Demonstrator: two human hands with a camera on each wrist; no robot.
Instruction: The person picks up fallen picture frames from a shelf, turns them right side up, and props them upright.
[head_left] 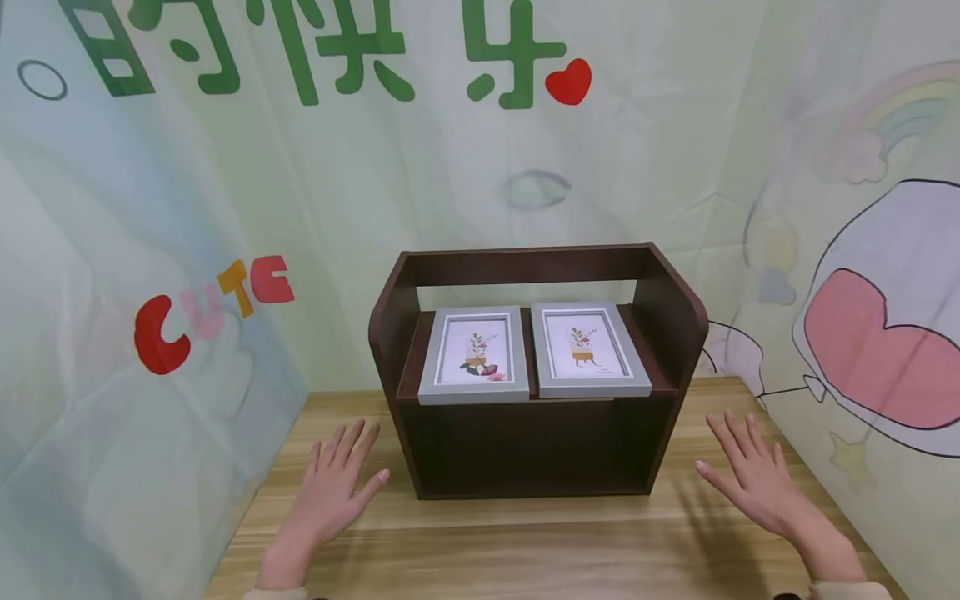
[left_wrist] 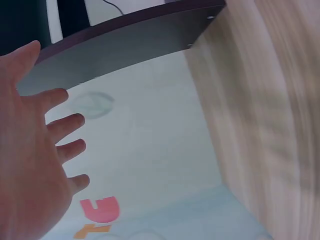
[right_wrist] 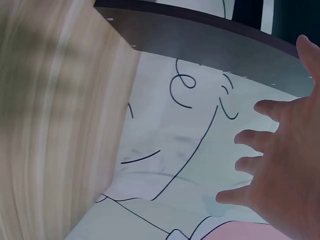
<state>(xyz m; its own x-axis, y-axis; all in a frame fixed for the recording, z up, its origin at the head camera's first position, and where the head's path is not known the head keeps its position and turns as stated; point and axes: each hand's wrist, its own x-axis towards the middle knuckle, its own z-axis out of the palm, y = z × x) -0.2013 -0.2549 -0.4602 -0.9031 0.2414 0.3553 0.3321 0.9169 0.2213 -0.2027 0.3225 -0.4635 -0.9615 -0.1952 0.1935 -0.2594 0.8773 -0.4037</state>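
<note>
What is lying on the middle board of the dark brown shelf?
One grey picture frame and, to its right, a second grey frame lie on the board. Its brown surface shows between them; whatever is directly beneath them is covered.

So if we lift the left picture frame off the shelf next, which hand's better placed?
Left, probably: the left hand is empty, open and nearer the left picture frame. The right hand is empty too, but across the shelf, beyond the right picture frame.
</note>
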